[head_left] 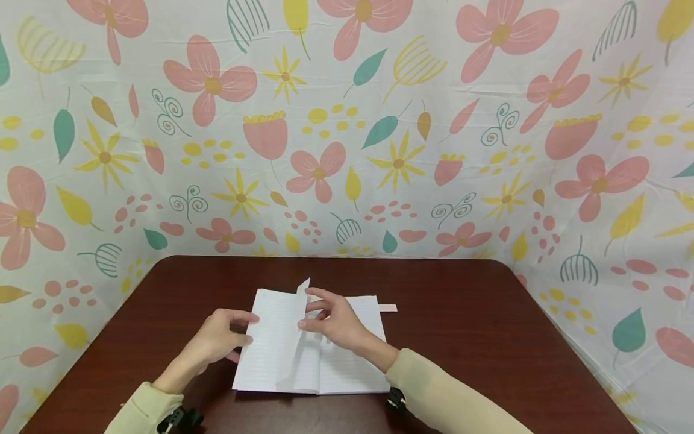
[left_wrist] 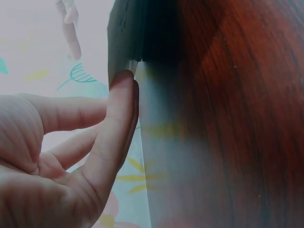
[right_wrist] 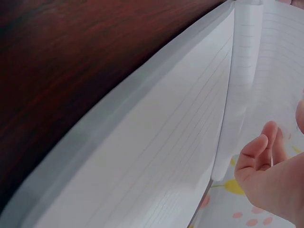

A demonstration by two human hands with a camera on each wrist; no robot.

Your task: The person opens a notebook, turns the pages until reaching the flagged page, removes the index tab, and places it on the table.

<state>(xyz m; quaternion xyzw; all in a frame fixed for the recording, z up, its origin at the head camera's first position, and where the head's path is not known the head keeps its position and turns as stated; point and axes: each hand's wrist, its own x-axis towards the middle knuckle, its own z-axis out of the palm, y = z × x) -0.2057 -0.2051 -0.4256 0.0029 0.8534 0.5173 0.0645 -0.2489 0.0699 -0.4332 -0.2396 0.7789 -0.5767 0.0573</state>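
Observation:
An open lined notebook (head_left: 352, 367) lies on the table in the head view, one leaf (head_left: 293, 343) lifted and curving near the middle fold. My left hand (head_left: 217, 337) holds the notebook's left edge, with some fingers under it. In the left wrist view the fingers of the left hand (left_wrist: 95, 147) are right at the edge of the dark-looking underside. Over the fold, my right hand (head_left: 336, 319) touches the raised leaf with spread fingertips. In the right wrist view the right hand (right_wrist: 270, 175) has its fingers bent beside the curved leaf (right_wrist: 242, 71).
The dark reddish-brown table (head_left: 461, 325) extends around the notebook. A pale strip (head_left: 388, 308) sticks out from the notebook's right edge. Behind and beside the table hangs a flower-printed cloth (head_left: 398, 199). Both wrists wear black devices (head_left: 179, 419) below light sleeves.

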